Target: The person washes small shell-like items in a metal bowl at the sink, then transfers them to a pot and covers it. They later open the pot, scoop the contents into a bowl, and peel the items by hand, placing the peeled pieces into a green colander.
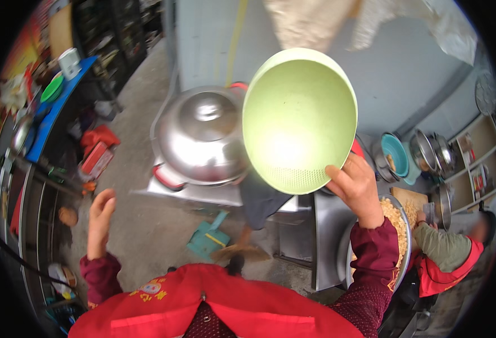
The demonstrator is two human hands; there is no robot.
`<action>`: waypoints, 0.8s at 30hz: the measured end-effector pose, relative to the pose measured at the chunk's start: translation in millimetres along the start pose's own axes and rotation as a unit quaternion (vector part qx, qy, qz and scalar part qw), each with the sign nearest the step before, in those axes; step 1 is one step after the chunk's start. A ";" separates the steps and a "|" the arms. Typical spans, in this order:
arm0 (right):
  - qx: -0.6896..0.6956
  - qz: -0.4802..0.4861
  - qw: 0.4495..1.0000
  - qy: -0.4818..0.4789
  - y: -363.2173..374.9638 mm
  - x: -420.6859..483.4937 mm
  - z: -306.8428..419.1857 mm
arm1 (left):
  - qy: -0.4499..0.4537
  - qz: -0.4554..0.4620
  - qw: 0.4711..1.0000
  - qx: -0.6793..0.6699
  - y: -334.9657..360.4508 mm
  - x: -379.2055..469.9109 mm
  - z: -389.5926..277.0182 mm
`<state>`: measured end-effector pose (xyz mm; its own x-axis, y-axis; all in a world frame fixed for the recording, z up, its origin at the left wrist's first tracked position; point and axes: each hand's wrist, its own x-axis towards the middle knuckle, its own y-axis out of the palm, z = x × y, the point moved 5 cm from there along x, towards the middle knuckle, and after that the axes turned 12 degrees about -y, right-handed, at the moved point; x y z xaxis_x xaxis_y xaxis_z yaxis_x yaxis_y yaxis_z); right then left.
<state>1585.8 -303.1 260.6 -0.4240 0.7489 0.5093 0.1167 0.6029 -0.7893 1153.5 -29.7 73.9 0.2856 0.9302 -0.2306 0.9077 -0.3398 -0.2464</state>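
Observation:
My right hand (355, 190) grips the rim of a light green plastic strainer bowl (300, 122), which is tilted so its inside faces me, with small holes near the lower edge. Nothing shows in the bowl. My left hand (101, 217) is raised over the floor at the left, holding nothing, its fingers partly curled. Behind and left of the bowl sits a large steel wok with a domed lid (201, 131) and red handles. Beside my right forearm stands a large metal basin (407, 245) of pale chopped food (393, 213), partly hidden by my sleeve.
At the right, a co-worker in a red apron (450, 270) has a hand at a wooden cutting board (404, 195). Beyond are a teal basin (401, 158) and steel bowls (423, 148). A green dustpan (205, 238) and a broom (248, 253) lie low ahead. A blue-topped table (60, 110) stands left.

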 end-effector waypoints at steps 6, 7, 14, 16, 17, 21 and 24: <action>0.118 -0.028 0.991 -0.061 71.6 147.4 162.5 | -0.012 0.130 0.986 -0.100 -67.2 -20.8 15.9; 0.142 -0.034 0.987 -0.067 86.3 169.8 187.2 | -0.016 0.153 0.982 -0.112 -80.4 -26.8 17.0; 0.269 -0.082 0.947 -0.158 179.1 296.2 332.0 | -0.090 0.179 0.919 -0.340 -166.1 -48.7 36.0; 0.311 -0.061 0.935 -0.158 203.5 320.7 362.6 | -0.116 0.162 0.900 -0.389 -188.8 -44.3 50.3; 0.332 -0.054 0.929 -0.156 214.9 333.3 373.1 | -0.126 0.143 0.891 -0.412 -201.4 -38.2 58.1; 0.539 0.025 0.837 -0.088 263.6 377.1 392.6 | -0.141 0.023 0.886 -0.442 -252.4 -17.5 87.4; 0.580 -0.033 0.813 0.038 309.8 418.1 375.8 | -0.135 -0.081 0.920 -0.358 -286.9 1.4 99.5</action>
<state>1107.2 93.4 100.2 -0.3332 0.7663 0.5493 -0.8482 0.0107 -0.5295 862.8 55.3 50.6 0.1303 0.8589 -0.4952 0.9294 0.0682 0.3628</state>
